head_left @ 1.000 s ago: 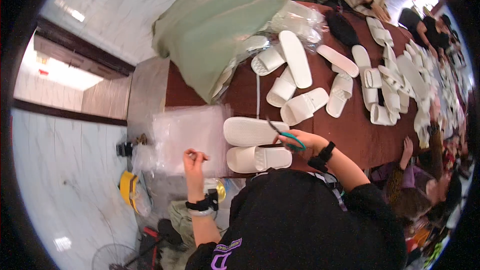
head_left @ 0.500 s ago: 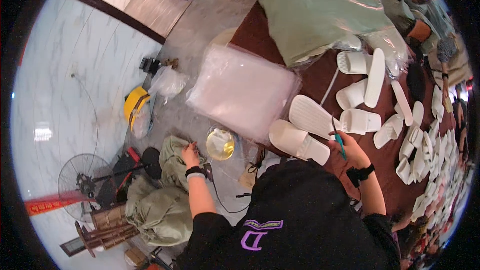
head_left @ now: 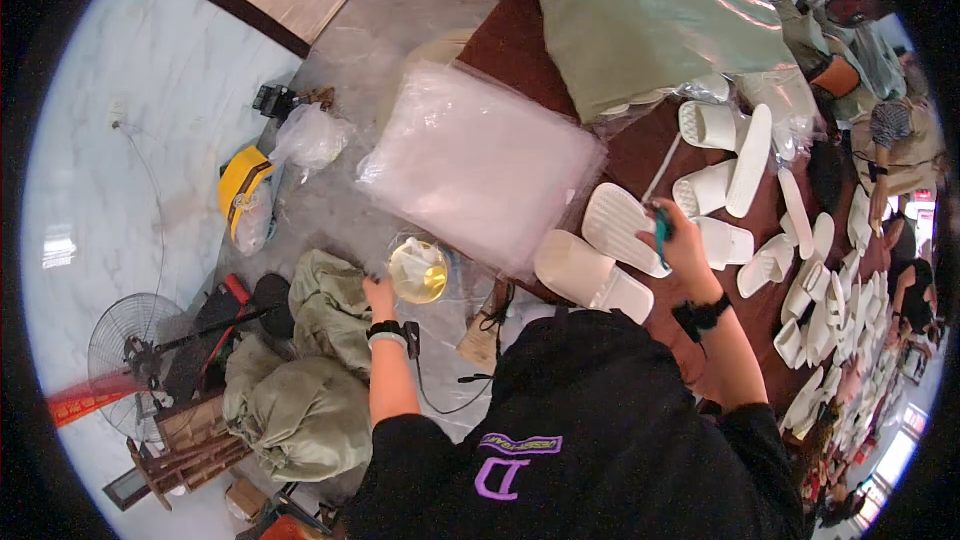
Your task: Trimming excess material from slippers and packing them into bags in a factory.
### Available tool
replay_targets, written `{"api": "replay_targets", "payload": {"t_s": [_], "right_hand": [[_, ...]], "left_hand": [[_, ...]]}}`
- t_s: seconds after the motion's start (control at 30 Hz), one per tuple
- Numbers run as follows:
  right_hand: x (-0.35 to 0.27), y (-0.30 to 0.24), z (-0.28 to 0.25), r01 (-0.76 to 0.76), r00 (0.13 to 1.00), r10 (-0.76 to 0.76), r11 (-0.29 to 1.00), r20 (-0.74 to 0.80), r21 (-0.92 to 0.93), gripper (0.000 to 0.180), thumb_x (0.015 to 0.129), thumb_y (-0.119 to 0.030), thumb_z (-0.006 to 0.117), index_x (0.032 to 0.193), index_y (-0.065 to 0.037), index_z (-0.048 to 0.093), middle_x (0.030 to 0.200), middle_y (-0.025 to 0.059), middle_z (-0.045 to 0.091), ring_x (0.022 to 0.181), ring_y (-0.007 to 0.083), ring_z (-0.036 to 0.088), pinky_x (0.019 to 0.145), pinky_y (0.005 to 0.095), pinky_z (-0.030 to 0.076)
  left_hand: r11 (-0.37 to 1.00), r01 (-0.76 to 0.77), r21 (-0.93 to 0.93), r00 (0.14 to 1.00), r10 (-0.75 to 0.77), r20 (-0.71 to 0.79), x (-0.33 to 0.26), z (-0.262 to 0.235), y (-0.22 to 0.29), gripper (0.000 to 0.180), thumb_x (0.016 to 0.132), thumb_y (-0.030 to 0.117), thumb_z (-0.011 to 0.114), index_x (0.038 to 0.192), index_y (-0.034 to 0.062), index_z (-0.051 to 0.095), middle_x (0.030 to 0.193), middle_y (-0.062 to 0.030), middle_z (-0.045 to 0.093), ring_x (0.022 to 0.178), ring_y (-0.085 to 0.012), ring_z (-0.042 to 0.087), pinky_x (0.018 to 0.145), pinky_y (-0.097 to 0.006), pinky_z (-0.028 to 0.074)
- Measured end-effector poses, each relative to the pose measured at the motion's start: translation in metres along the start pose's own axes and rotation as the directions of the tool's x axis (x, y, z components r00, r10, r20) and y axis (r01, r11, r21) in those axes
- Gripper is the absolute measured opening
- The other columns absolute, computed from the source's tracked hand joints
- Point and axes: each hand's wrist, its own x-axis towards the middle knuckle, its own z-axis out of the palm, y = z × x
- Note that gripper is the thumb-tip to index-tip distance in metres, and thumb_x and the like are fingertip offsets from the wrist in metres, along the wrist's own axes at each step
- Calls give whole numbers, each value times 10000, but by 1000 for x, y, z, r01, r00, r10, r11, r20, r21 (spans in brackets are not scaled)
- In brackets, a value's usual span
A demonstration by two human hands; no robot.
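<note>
My right hand (head_left: 684,248) is wrapped round a slim teal-handled tool (head_left: 662,227). It is just over a white ridged slipper (head_left: 622,225), and I cannot tell whether they touch. In front of me another white slipper (head_left: 565,265) lies beside that one. On the left, my left hand (head_left: 378,297) is held low with its fingers curled together beside a round yellow tub (head_left: 418,271) with white material inside. Whatever is between those fingers, if anything, is too small to make out.
Stacked clear plastic bags (head_left: 480,165) lie ahead of me. White slippers (head_left: 830,290) spread over the brown table (head_left: 640,155) to the right. A large green sack (head_left: 650,20) fills the far side. Olive sacks (head_left: 310,420) and a standing fan (head_left: 140,350) are at left.
My right hand has moved up and left with the tool, over the ridged slipper. The left hand has come up beside the tub. The whole view has shifted slightly.
</note>
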Motion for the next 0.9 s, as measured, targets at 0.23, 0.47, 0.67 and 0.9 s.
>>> {"api": "replay_targets", "payload": {"t_s": [0.23,0.47,0.67,0.9], "right_hand": [[60,-13,39,225,974,-214,885,73,-408,545,669,-362,750,1069,-98,490,838,147,613,841,355,598,694,457,480],[45,-28,69,324,944,-304,799,125,-507,477,636,-223,692,1036,-70,481,812,148,603,754,336,599,650,407,482],[8,3,-7,117,989,-139,946,-51,-301,369,739,-191,630,1070,-149,473,812,110,630,773,349,615,622,451,476],[-102,59,-135,-65,872,25,996,-490,-65,446,745,-244,715,1111,-89,513,835,152,643,771,342,636,652,386,487]], "left_hand": [[988,-152,-20,270,61,961,-122,106,107,361,870,216,591,1114,-45,541,1019,-120,635,898,-200,598,792,-324,468],[927,-360,108,510,98,855,-186,166,154,519,826,297,635,1151,-68,462,903,-186,628,796,-281,604,709,-376,477],[767,-633,103,484,288,826,-198,179,133,494,815,290,614,1151,-44,472,1021,-285,562,955,-417,550,832,-432,443],[559,-768,312,589,425,687,-210,172,121,756,759,359,681,1309,-38,347,1257,-304,428,1196,-400,401,977,-481,342]]}}
